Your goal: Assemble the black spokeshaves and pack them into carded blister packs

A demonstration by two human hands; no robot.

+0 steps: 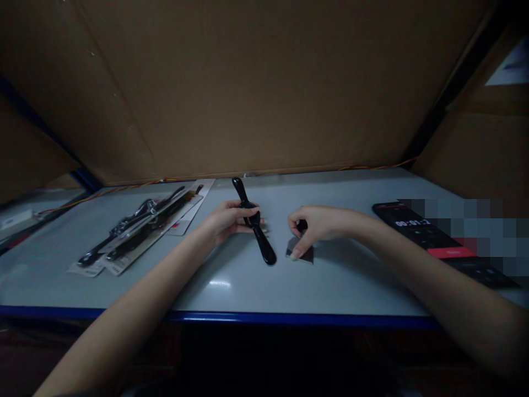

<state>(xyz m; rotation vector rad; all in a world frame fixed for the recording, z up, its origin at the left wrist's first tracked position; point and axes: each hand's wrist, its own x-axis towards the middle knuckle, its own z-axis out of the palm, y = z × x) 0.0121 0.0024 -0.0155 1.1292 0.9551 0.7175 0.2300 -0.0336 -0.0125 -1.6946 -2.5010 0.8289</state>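
A black spokeshave (pixel 264 246) with two long handles is held around its middle by my left hand (pixel 233 220). The thumb lies across the centre of the tool, and one handle points away from me, the other toward me. To the right of it, my right hand (pixel 312 226) is closed, its thumb pressing on a small dark grey flat piece (pixel 306 255) at the table surface. Something black shows by its curled fingers, too hidden to name. A gap separates the two hands.
Several similar black tools in clear and card packaging (pixel 136 231) lie in a pile on the left of the grey table (pixel 248 292). A phone (pixel 430 237) showing a timer lies at the right, partly pixelated. A cardboard wall (pixel 256 88) rises behind, with a thin cable along its base.
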